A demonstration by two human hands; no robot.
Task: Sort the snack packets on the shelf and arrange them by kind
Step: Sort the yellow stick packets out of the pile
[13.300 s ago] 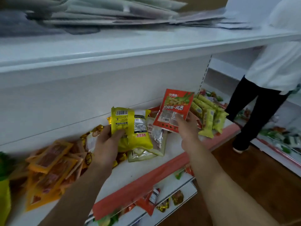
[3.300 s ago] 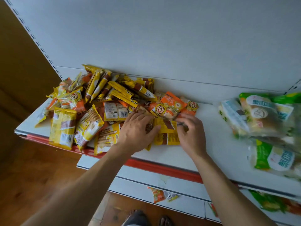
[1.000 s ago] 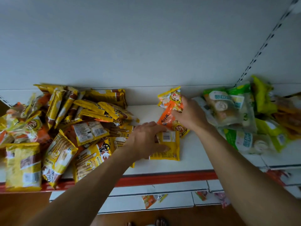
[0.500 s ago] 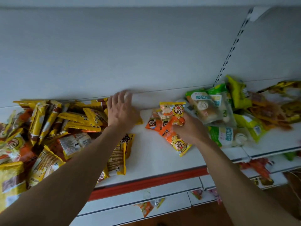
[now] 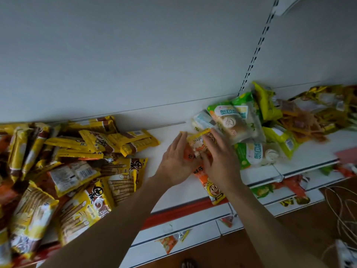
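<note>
Sorting under way: the left hand [image 5: 174, 161] and right hand [image 5: 220, 163] bracket a small stack of orange cartoon-face packets [image 5: 199, 149] mid-shelf. The L palm is set flat against the stack's 9 o'clock side w/ fingers straight, and the R fingers are spread loosely over its top and 3 o'clock side. Neither visibly curls round a pkt, tho the R thumb is hidden. The squeeze looks meant to square one kind into a tidy pile, parked on the bare gap of the shelf [image 5: 164, 136] to keep it apart from its neighbours. A stray orange pkt [image 5: 214, 190] pokes out at 6 o'clock toward the red edge strip [image 5: 173, 211]. At 9 o'clock sprawls the heap of yellow biscuit-stick packets [image 5: 87, 171], clear of the stack. At 2 o'clock the green bun packets [image 5: 231, 120] sit just beside the R fingers, w/ gold wrappers [image 5: 318, 111] beyond. Vs. half a sec ago: the L hand, then laid on the yellow heap at the back, has crossed to the orange stack. The R hand, then clutching those pkts, now lies flatter on them.
</note>
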